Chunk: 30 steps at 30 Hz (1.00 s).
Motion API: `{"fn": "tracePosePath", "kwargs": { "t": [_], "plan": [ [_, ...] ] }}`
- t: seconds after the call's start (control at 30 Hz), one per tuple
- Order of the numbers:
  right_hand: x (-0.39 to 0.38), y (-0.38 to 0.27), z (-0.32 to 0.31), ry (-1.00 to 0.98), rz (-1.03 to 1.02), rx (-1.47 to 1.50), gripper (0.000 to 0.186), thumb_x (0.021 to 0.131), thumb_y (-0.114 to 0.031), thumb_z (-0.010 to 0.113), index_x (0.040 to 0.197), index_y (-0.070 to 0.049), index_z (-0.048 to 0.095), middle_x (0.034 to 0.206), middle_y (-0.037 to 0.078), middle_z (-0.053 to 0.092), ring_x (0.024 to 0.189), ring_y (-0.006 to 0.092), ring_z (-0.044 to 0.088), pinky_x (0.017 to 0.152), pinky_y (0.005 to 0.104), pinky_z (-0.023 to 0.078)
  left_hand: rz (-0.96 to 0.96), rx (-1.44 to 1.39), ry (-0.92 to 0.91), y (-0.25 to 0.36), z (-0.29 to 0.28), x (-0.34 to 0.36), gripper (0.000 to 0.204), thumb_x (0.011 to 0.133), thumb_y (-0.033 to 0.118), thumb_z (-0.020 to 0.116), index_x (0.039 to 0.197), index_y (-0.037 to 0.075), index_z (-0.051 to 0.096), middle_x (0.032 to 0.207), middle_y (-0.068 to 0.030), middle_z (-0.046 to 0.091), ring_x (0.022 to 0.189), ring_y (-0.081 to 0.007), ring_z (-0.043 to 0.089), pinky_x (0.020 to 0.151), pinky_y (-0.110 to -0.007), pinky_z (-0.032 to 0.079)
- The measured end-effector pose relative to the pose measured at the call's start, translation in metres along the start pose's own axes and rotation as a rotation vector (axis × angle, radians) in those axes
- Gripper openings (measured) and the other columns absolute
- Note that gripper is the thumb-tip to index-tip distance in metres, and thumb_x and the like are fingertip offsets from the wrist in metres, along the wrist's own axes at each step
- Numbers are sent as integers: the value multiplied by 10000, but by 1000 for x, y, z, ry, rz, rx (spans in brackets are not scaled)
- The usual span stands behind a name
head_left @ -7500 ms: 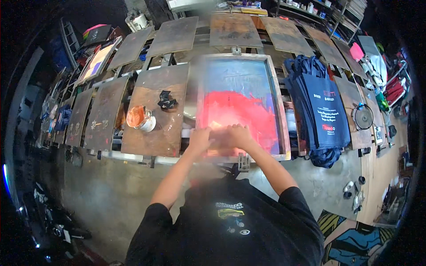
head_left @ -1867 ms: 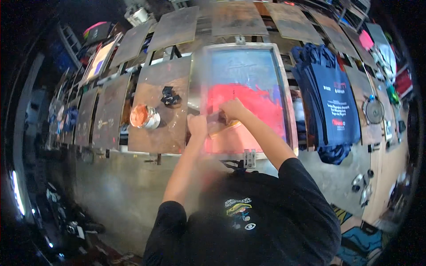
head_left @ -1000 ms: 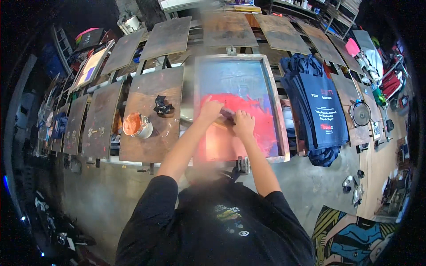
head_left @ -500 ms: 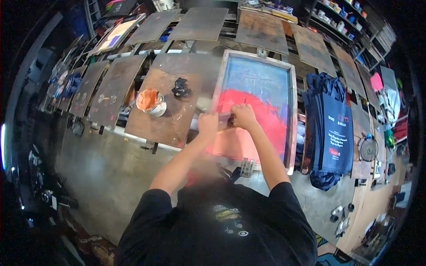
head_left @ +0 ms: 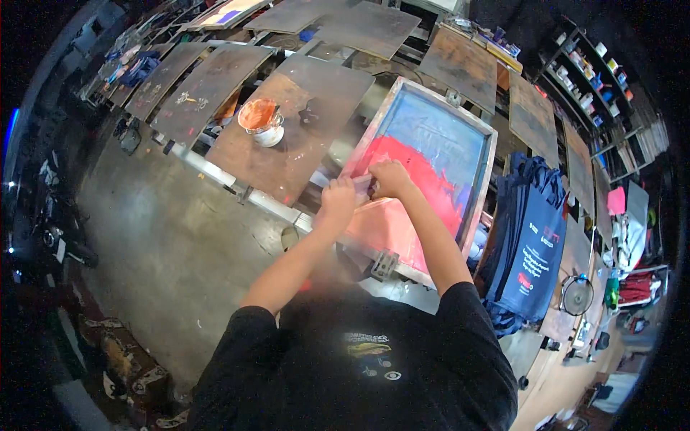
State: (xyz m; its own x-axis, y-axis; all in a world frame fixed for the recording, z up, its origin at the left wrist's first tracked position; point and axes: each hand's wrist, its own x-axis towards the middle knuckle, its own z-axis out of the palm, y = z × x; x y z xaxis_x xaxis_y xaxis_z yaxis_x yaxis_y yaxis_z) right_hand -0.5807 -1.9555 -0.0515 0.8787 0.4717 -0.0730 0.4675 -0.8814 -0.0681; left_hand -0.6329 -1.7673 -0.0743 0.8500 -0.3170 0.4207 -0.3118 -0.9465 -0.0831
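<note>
A wooden-framed printing screen [head_left: 483, 179] lies in front of me, its blue mesh partly covered with red-pink ink [head_left: 402, 158]. My left hand [head_left: 338, 201] and my right hand [head_left: 389, 178] are both closed on a squeegee [head_left: 364, 184]. Only a short pale stretch of it shows between my fists; its blade is hidden. Left hand sits over the frame's left side, right hand over the inked mesh. A metal hinge clamp [head_left: 384, 265] grips the near end of the frame.
To the left, an ink-smeared tub of orange ink [head_left: 263, 122] stands on a brown board [head_left: 287, 169]. Stacked navy cloth bags [head_left: 528, 251] lie to the right. More flat boards [head_left: 214, 93] line the rack, and shelves with bottles [head_left: 589, 75] stand at the back right.
The whole view has turned, so the screen and boards appear tilted clockwise. Both hands still grip the squeegee, at nearly the same place over the inked mesh.
</note>
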Motion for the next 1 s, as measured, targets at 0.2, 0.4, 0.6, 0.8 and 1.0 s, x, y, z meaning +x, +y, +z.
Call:
{"fn": "tracePosePath", "kwargs": {
  "t": [0.2, 0.4, 0.6, 0.8, 1.0],
  "plan": [
    [-16, 6, 12, 19, 63, 41, 382, 610, -348, 773, 896, -124, 656, 890, 117, 710, 852, 322, 696, 735, 476, 547, 11, -83, -124, 8, 4, 6, 171, 798, 226, 627, 926, 114, 634, 847, -30, 663, 828, -197, 641, 742, -336, 509],
    [-41, 7, 21, 66, 184, 64, 325, 667, -315, 715, 916, -113, 662, 869, 148, 714, 807, 335, 705, 698, 479, 570, 184, -153, -112, 9, 16, 22, 267, 754, 264, 738, 907, 65, 649, 843, -102, 698, 830, -251, 690, 693, -360, 565],
    [-67, 5, 28, 37, 292, 154, 345, 668, -333, 729, 914, -104, 654, 883, 152, 708, 833, 347, 696, 716, 487, 560, 195, -169, -417, 23, -4, 32, 331, 746, 327, 776, 957, 86, 691, 927, -106, 727, 897, -250, 710, 755, -366, 566],
    [-94, -16, 6, 92, 388, 201, 282, 707, -289, 674, 914, -100, 641, 851, 158, 699, 815, 365, 685, 711, 497, 547, 315, -135, -217, 30, 2, 24, 190, 831, 230, 642, 988, 144, 705, 908, -44, 725, 856, -192, 714, 686, -354, 552],
    [-103, -31, 1, 91, 610, 133, 480, 604, -382, 839, 940, -97, 647, 916, 119, 713, 911, 305, 692, 754, 459, 551, 479, -134, -327, 29, -5, 47, 389, 771, 401, 758, 1003, 102, 669, 989, -68, 715, 922, -216, 704, 820, -392, 531]
  ]
}}
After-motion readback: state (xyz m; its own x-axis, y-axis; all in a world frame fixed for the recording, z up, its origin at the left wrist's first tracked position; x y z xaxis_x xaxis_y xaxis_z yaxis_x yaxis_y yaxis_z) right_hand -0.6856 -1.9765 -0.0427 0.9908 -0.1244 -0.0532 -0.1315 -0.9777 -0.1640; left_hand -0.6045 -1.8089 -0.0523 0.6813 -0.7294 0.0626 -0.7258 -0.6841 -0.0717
